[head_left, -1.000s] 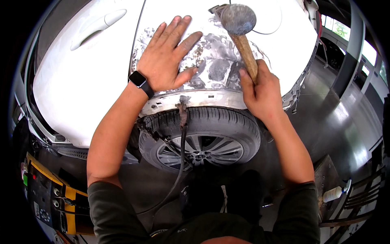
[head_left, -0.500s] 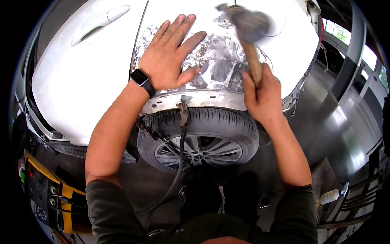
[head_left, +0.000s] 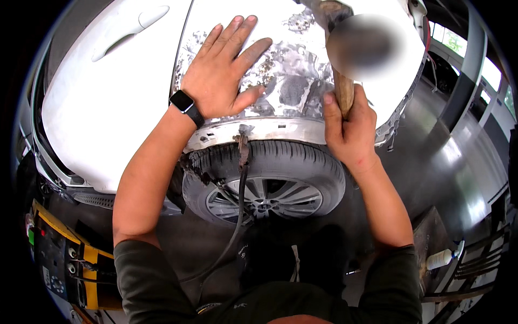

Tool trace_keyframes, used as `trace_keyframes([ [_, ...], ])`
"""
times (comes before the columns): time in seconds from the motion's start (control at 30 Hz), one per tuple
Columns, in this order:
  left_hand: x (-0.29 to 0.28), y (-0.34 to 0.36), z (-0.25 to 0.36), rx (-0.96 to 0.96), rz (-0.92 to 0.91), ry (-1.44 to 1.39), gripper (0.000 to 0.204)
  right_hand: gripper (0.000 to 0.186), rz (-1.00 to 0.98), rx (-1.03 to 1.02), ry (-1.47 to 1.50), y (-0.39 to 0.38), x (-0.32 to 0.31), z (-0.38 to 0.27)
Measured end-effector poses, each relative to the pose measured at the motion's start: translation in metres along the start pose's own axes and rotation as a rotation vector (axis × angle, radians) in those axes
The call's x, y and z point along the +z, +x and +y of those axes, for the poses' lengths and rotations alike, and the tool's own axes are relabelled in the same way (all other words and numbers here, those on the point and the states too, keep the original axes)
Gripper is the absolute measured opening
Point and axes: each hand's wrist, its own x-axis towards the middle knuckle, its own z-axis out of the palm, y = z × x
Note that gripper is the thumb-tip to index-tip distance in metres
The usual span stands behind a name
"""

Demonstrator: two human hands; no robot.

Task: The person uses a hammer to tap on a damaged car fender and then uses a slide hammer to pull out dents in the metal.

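My left hand point(head_left: 216, 78) lies spread on the white car's rear side panel, over a patchy, sanded grey area point(head_left: 291, 92), with a dark watch at the wrist. To its right, my right hand point(head_left: 349, 132) is closed round the wooden handle of a hammer point(head_left: 343, 89). The hammer's head is at the top of the panel, partly obscured by a round blur. Below my hands, a metal clamp point(head_left: 243, 151) with a black cable hangs from the bare wheel-arch lip point(head_left: 291, 127), over the tyre point(head_left: 318, 164).
A yellow and black machine point(head_left: 70, 259) stands at lower left. At lower right are a metal plate point(head_left: 429, 232), a white pump bottle point(head_left: 440, 259) and dark racks point(head_left: 480, 254). Grey floor point(head_left: 458, 167) runs right toward a pillar point(head_left: 461, 92) and windows.
The hammer has swung rightward along the panel, and my right hand has shifted slightly right with it. My left hand remains spread on the panel in almost the same place.
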Motion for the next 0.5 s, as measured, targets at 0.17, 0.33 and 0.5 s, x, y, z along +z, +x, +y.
trace_keyframes([
  [0.17,0.001,-0.003,0.001,0.003,0.001,0.009,0.079,0.025,-0.121,0.098,-0.05,0.0,-0.006,-0.006],
  [0.33,0.002,0.001,0.002,-0.003,0.005,0.003,0.077,0.025,-0.121,0.051,-0.102,0.001,-0.002,0.009],
  [0.5,0.0,0.002,-0.003,0.021,0.02,0.017,0.076,0.024,-0.042,0.038,-0.007,-0.006,-0.005,-0.004],
])
